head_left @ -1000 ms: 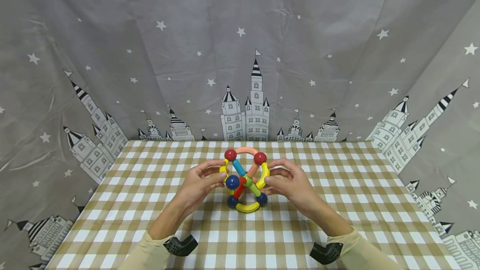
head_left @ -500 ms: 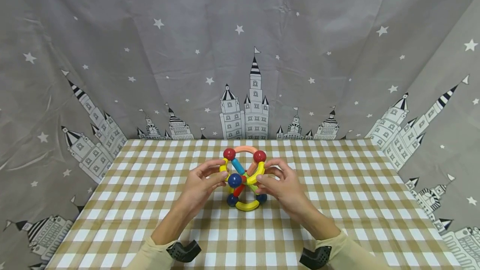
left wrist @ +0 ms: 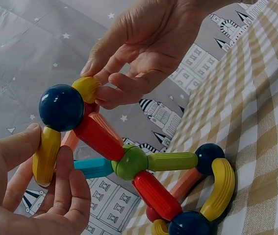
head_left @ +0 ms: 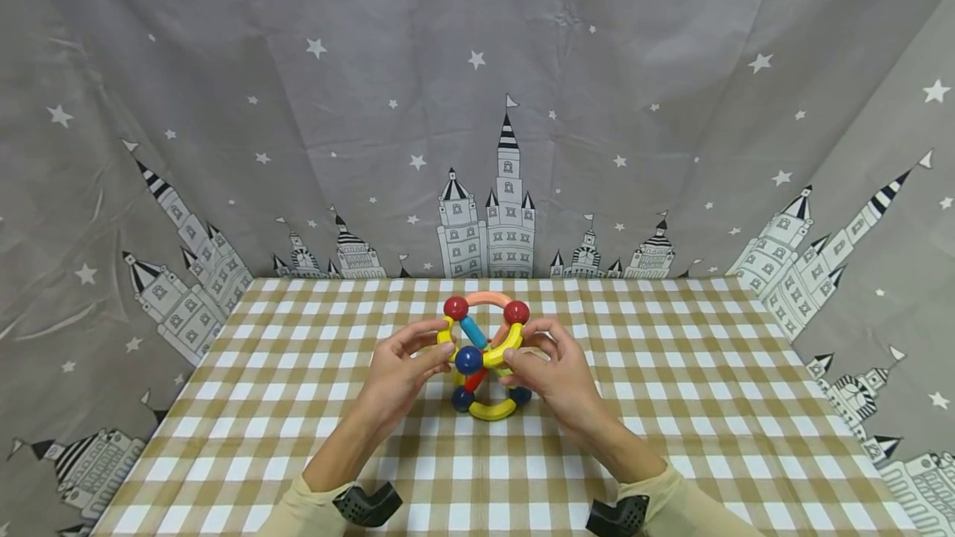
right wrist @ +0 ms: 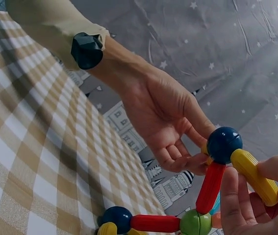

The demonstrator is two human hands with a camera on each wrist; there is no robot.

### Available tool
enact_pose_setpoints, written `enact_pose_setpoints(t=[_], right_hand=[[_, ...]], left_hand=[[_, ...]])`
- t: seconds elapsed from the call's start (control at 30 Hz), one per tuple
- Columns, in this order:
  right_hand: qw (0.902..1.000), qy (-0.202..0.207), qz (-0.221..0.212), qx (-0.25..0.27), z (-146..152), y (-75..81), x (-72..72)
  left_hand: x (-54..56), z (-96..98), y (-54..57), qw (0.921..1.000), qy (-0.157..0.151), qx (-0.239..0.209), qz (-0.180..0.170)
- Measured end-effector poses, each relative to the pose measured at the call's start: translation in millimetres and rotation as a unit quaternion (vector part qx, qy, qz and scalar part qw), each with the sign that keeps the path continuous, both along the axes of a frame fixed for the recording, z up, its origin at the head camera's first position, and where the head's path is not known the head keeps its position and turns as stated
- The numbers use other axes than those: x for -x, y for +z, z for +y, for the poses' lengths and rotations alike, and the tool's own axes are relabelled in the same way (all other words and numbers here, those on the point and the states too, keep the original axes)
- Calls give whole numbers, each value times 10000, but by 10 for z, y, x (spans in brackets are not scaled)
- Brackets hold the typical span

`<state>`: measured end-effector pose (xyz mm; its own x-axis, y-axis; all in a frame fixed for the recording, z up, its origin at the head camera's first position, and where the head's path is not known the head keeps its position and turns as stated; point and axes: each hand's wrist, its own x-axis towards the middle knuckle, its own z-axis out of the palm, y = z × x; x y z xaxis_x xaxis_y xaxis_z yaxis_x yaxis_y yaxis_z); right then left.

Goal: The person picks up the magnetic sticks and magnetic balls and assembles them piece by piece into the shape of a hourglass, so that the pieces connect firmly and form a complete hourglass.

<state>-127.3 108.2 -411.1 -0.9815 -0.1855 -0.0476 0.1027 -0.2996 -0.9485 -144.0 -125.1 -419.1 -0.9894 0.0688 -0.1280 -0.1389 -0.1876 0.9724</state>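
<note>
A magnetic stick-and-ball toy structure stands on the table, with a green ball (left wrist: 130, 162) at its hub and coloured sticks radiating out. On its left side my left hand (head_left: 395, 367) pinches a yellow curved stick (left wrist: 45, 156) just below the upper blue ball (head_left: 468, 360). My right hand (head_left: 559, 371) pinches another yellow curved stick (head_left: 503, 351) between thumb and fingers; its near end meets that blue ball. Behind are two red balls (head_left: 516, 313), joined by a salmon curved stick (head_left: 487, 298). A yellow curved stick (head_left: 492, 411) lies low in front.
A checkered tablecloth (head_left: 298, 404) covers the table. Beyond its back edge hangs a grey curtain (head_left: 477, 139) printed with castles and stars, which also runs along both sides. Dark wrist devices (head_left: 367, 505) sit on both forearms.
My right hand has moved left, swinging the right yellow curved stick's near end over to the upper blue ball. That ball has shifted slightly right. The left hand keeps its grip nearly in place.
</note>
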Motion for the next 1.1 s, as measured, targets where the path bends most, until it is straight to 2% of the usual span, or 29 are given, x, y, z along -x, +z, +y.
enact_pose_setpoints(t=[0.33, 0.57, 1.1], right_hand=[[10000, -56, -6, 41, 1, -19, -9], [9999, -84, -22, 105, 4, -25, -15], [9994, -117, -10, 319, 31, -86, -25]], left_hand=[[-18, 8, 7, 10000, -9, 25, 3], [-11, 25, 41, 9997, 35, 258, 37], [-18, 43, 101, 9987, -18, 475, 198]])
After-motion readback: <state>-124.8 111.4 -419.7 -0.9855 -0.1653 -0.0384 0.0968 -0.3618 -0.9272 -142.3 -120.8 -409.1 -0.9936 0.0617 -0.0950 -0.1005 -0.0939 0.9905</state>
